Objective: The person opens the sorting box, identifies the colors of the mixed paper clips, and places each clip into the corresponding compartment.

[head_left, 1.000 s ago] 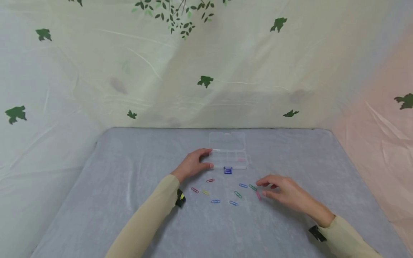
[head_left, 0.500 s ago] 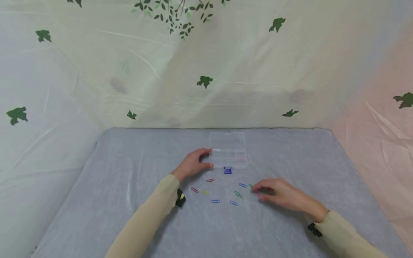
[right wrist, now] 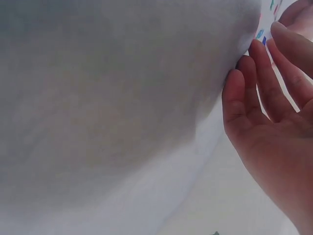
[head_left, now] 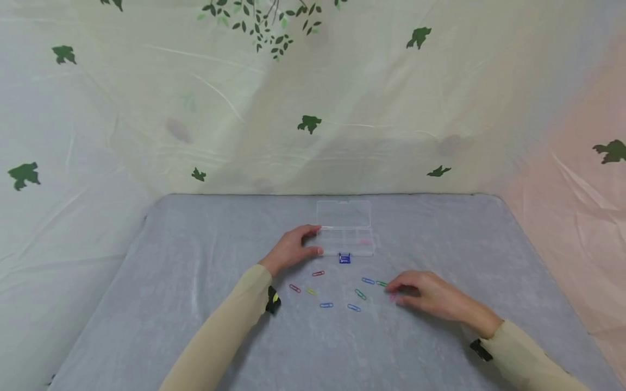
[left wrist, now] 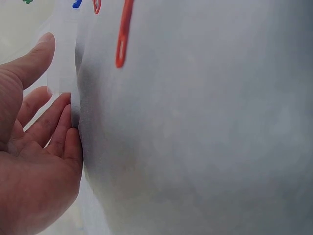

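A clear compartment box (head_left: 344, 248) stands with its lid raised at the back of the table; something pink (head_left: 364, 241) shows in its right part. My left hand (head_left: 292, 250) holds the box's left end, thumb at the front corner and fingers at the rear one. My right hand (head_left: 427, 293) reaches down over a pink paperclip (head_left: 393, 297), which lies between thumb and fingertips, partly hidden. Its fingertips are at the end of a green paperclip (head_left: 381, 283). In the right wrist view, a gap shows between thumb and fingers (right wrist: 234, 98).
Red paperclips (head_left: 295, 288), a yellow one (head_left: 311, 291), blue ones (head_left: 354, 308) and another green one (head_left: 361, 294) lie scattered before the box. A blue latch-like piece (head_left: 344, 258) sits at the box's front edge. Grey cloth (head_left: 235, 217) covers the table; patterned sheeting rises behind.
My right hand has come down and slightly left onto the pink paperclip, then shifted a little right. The nearby green paperclip has turned to lie flatter across. My left hand stays put.
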Tool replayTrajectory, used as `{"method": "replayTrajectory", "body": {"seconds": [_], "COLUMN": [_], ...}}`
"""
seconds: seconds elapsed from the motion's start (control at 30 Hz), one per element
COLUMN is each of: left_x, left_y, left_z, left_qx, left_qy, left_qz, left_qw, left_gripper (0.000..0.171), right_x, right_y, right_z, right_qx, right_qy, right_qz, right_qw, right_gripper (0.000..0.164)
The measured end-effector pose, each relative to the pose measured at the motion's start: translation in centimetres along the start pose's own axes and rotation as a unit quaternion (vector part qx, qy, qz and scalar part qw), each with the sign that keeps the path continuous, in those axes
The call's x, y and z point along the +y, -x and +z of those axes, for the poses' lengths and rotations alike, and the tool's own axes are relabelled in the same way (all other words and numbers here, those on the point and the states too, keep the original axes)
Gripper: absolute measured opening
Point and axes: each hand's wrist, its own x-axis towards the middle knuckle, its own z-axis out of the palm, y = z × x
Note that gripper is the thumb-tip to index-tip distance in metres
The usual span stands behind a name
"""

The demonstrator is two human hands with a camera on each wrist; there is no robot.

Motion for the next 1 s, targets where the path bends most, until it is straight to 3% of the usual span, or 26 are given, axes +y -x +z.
{"method": "replayTrajectory", "body": {"seconds": [0.33, 1.0], "left_x": [-0.22, -0.08], "left_y": [-0.09, -0.14], "left_z": [-0.01, -0.09], "left_qx": [0.004, -0.001], "left_qy": [-0.010, -0.003], "left_qz": [0.007, 0.003], "left_qw": [0.9999, 1.0000], "left_gripper": [0.065, 0.065], "right_x": [0.29, 0.08], "right_y": [-0.66, -0.93], "right_z": [0.43, 0.70], "right_qx": [0.002, 0.000], "right_qy": [0.023, 0.042], "right_qz": [-0.026, 0.004], "right_qw": [0.999, 0.999], "right_gripper": [0.017, 0.016]}}
